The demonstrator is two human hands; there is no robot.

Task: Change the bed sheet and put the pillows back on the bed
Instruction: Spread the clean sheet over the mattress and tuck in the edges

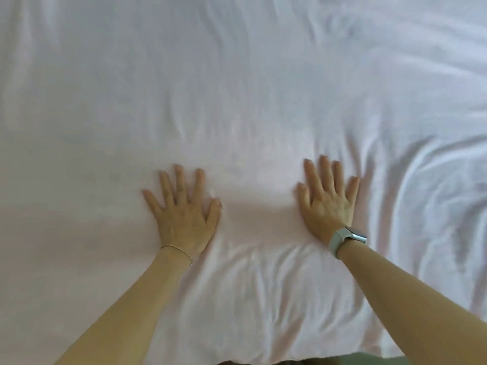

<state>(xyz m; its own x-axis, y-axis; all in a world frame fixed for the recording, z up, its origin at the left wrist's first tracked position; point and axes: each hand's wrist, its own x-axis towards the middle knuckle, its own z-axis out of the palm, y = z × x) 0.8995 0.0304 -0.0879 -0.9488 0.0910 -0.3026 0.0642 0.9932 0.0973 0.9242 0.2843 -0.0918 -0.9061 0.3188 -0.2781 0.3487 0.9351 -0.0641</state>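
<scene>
Both hands [253, 209] flat on wrinkled pale sheet [237, 88]

Bed sheet [237, 88]: pale pink, spread flat, fills nearly my whole view. Mostly smooth on the left and centre, with shallow creases near me. Deeper folds bunch up on the right side. Near edge just visible at the bottom.

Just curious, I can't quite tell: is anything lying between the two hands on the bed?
No. In the head view, only a bare stretch of pale sheet lies between the left hand and the right hand, both pressed flat on it.
</scene>
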